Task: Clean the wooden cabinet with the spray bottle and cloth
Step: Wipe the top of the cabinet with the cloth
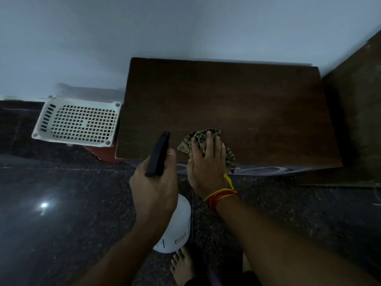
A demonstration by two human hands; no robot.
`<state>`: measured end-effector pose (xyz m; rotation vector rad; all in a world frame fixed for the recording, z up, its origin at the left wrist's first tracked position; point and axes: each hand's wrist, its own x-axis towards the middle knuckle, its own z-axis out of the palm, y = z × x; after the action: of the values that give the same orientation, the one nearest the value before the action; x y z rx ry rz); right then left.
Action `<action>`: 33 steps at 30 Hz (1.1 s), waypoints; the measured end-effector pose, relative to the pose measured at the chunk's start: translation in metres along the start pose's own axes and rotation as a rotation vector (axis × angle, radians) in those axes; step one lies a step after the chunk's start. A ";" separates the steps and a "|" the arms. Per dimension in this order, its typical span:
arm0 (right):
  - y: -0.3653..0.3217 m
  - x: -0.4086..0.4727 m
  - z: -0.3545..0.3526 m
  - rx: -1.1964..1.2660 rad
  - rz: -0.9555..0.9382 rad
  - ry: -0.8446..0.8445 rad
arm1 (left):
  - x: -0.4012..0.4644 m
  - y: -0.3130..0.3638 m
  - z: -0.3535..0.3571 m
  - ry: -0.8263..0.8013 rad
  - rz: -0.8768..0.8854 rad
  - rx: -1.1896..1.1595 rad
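The dark brown wooden cabinet stands against the pale wall, its flat top seen from above. My left hand grips a white spray bottle by its black trigger head, whose nozzle points at the cabinet's front left edge. My right hand presses a crumpled striped greenish cloth onto the top near the front edge, fingers spread over it. Part of the cloth is hidden under the hand.
A white perforated plastic basket sits left of the cabinet, with something reddish under it. Dark wooden furniture rises on the right. The floor is dark polished stone. A bare foot stands below the bottle.
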<state>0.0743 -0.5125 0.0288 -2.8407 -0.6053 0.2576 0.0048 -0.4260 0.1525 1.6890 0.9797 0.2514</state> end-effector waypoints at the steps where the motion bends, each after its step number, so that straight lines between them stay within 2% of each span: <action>1: -0.011 0.002 0.004 0.006 -0.017 0.000 | 0.003 -0.003 -0.006 0.009 -0.005 -0.004; 7: -0.061 0.013 0.019 0.015 -0.092 0.013 | 0.023 -0.018 -0.047 0.056 -0.017 0.005; 16: -0.095 0.023 0.026 0.007 -0.164 0.001 | 0.035 -0.025 -0.078 0.105 -0.027 -0.021; 24: -0.074 0.022 0.002 0.066 -0.358 -0.012 | 0.017 -0.020 -0.065 0.090 -0.005 -0.024; 33: -0.006 0.002 -0.041 0.193 -0.197 0.115 | -0.031 -0.032 -0.023 0.060 0.010 -0.067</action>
<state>0.0827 -0.5140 0.0693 -2.5685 -0.7841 0.1104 -0.0442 -0.4299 0.1424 1.6341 0.9966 0.3391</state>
